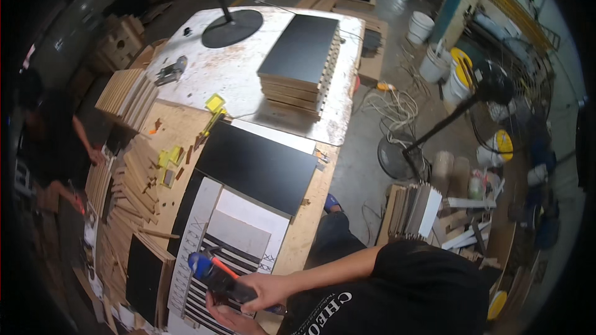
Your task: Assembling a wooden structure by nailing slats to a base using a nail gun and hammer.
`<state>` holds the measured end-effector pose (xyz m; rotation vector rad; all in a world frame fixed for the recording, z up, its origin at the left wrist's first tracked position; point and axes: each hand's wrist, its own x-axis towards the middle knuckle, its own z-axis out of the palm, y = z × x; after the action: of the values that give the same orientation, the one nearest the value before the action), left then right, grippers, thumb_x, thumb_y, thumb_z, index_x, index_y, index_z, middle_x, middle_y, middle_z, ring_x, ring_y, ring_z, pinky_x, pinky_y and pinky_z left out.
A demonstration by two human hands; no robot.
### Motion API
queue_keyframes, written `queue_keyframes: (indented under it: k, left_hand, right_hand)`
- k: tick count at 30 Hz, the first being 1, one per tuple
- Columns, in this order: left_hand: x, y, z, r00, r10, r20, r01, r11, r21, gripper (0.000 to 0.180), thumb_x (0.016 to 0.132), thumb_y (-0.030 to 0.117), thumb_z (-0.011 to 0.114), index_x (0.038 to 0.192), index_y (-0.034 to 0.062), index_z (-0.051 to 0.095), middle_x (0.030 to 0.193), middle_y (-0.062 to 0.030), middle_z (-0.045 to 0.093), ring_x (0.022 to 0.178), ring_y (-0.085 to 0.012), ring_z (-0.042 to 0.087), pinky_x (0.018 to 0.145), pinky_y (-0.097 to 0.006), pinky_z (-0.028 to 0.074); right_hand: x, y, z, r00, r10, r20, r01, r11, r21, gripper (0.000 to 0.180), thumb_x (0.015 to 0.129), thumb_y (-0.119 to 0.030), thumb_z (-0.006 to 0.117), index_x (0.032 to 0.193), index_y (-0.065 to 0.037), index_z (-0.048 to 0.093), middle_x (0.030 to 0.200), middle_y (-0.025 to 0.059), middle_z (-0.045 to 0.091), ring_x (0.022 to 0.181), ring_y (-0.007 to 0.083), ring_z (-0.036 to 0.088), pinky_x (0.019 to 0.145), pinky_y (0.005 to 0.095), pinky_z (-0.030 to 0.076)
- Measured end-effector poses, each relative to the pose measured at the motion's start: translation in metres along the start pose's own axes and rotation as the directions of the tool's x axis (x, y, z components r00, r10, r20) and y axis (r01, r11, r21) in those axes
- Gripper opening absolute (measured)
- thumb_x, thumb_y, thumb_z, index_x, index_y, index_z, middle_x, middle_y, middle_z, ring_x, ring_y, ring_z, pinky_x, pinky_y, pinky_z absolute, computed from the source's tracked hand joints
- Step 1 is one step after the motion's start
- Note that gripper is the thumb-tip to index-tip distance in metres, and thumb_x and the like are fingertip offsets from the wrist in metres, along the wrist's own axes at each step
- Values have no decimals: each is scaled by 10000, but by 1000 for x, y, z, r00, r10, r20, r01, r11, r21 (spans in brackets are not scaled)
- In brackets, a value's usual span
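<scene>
My right hand (268,290) is wrapped round a black handheld tool with a blue end (200,265) and an orange-red strip along it; its exact kind is unclear. Just below, my left hand (231,321) has its fingers curled against the tool's underside, and what they hold is hidden. Under both hands lies a white panel (245,206) with a row of black strips (233,251) and a pale grey board (243,231) on it. A large black board (257,164) lies just beyond, across the plywood bench (300,217).
Loose wooden strips (133,180) and an upright black panel stack (148,276) are on the left, near another person's hand (96,156). Farther off, a black-topped board stack (301,49) sits on a white table (248,87). A stand (413,158) and coiled cable (397,111) occupy the right floor.
</scene>
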<state>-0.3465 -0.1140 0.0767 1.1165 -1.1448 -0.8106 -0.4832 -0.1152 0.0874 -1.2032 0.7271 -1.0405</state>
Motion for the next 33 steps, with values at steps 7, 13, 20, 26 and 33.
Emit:
queue_keyframes:
  k: [7, 13, 20, 26, 33]
  left_hand:
    - [21, 92, 61, 749, -640, 170, 398, 640, 657, 277, 775, 83, 650, 978, -100, 610, 926, -119, 630, 757, -152, 582, 676, -285, 482]
    - [26, 51, 70, 518, -763, 387, 462, 631, 623, 334, 804, 168, 619, 1038, -69, 585, 913, -139, 626, 780, -214, 603, 700, -326, 482]
    - [40, 49, 180, 591, -730, 343, 117, 498, 859, 350, 761, 157, 742, 993, -39, 568, 906, -87, 600, 830, -164, 556, 775, -304, 458]
    - [36, 38, 260, 496, -780, 383, 13, 447, 894, 294, 765, 154, 731, 943, -18, 573, 799, -39, 575, 716, -125, 536, 670, -268, 457]
    - [26, 20, 307, 525, -798, 295, 46, 373, 927, 251, 763, 104, 705, 939, -19, 576, 816, -32, 570, 709, -119, 533, 666, -264, 457]
  right_hand:
    - [-21, -15, -40, 981, -179, 72, 190, 825, -532, 631, 661, -253, 684, 1175, 39, 462, 1104, 199, 532, 1030, 344, 530, 822, 410, 447]
    - [-99, -28, -181, 801, 308, -514, -417, 902, -110, 311, 779, -205, 638, 1053, -68, 589, 997, 112, 641, 841, 219, 626, 688, 320, 501]
    - [-124, 37, -286, 510, 321, -798, -331, 929, 162, 413, 769, -291, 689, 1088, -67, 552, 878, 101, 652, 791, 217, 658, 723, 336, 498]
    - [-121, 61, -310, 611, 321, -724, -260, 945, 199, 306, 808, -259, 670, 1018, -41, 625, 800, 98, 680, 685, 190, 662, 651, 284, 504]
    - [-121, 60, -321, 672, 357, -649, -227, 933, 278, 274, 790, -240, 685, 963, -30, 653, 803, 114, 677, 713, 185, 651, 669, 291, 498]
